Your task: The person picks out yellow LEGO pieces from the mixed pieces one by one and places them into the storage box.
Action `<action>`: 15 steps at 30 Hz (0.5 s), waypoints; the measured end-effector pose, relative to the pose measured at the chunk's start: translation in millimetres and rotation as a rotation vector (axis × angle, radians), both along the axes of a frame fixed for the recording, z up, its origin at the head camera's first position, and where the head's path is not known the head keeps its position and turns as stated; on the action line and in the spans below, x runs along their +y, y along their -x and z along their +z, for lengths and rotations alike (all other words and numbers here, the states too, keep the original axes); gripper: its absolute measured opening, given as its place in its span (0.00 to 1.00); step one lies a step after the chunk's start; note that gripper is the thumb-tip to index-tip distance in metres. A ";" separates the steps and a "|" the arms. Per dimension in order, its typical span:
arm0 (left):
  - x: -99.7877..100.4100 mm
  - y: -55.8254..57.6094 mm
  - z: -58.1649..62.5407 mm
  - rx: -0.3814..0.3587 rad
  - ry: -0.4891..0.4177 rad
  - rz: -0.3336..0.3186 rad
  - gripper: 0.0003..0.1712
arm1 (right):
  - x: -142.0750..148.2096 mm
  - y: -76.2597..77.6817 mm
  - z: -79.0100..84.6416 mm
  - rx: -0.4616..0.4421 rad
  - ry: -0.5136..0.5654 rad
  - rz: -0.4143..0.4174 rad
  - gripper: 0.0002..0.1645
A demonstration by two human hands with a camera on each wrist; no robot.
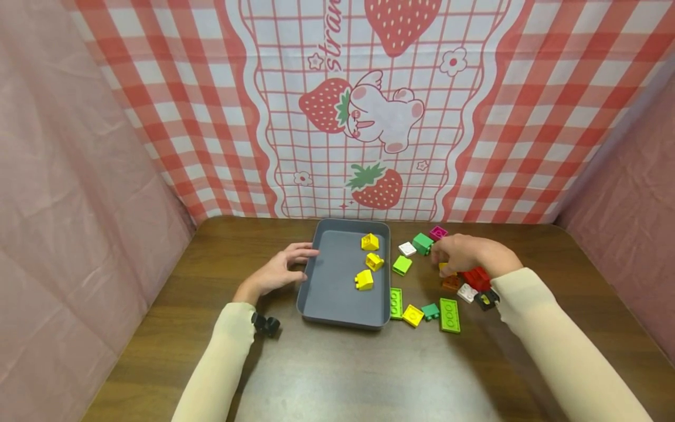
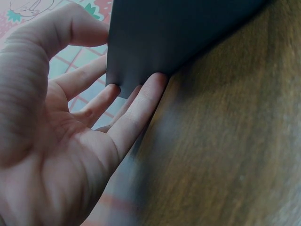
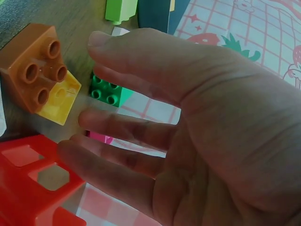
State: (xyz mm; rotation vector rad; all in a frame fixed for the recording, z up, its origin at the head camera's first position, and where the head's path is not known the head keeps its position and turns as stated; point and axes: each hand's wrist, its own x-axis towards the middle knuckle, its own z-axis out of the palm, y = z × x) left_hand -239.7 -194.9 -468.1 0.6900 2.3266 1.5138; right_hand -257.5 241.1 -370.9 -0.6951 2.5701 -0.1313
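My left hand (image 1: 279, 269) rests at the left wall of a grey tray (image 1: 329, 302). In the left wrist view, its extended fingertips touch the tray's dark side. Three yellow toy building bricks (image 1: 364, 280) lie inside the tray, toward its right wall. Over the loose bricks right of the tray hovers my right hand (image 1: 469, 253), fingers apart and holding nothing. Nearest its fingertips are an orange-brown brick (image 3: 35, 70), a yellow brick (image 3: 63, 100) beside it and a red piece with square openings (image 3: 35, 183). A green brick (image 3: 106, 89) shows behind the fingers.
Between tray and right hand lie a white brick (image 1: 407, 249), a lime brick (image 1: 402, 265) and a green one. Closer to me are a flat yellow piece (image 1: 413, 316), a teal brick (image 1: 430, 311) and a long lime brick (image 1: 450, 316). A strawberry-print cloth (image 1: 285, 146) hangs behind the table.
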 end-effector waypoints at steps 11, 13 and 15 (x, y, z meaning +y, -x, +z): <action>-0.7 -0.2 -1.1 0.009 -0.004 -0.004 0.35 | 0.9 6.1 -17.3 0.035 0.016 0.024 0.13; -0.4 -0.4 -0.4 0.005 -0.009 -0.004 0.35 | 0.4 6.5 -19.4 0.043 0.018 0.041 0.13; -0.2 -0.3 -0.1 0.003 -0.013 -0.004 0.34 | 0.6 6.9 -21.6 0.049 0.019 0.051 0.13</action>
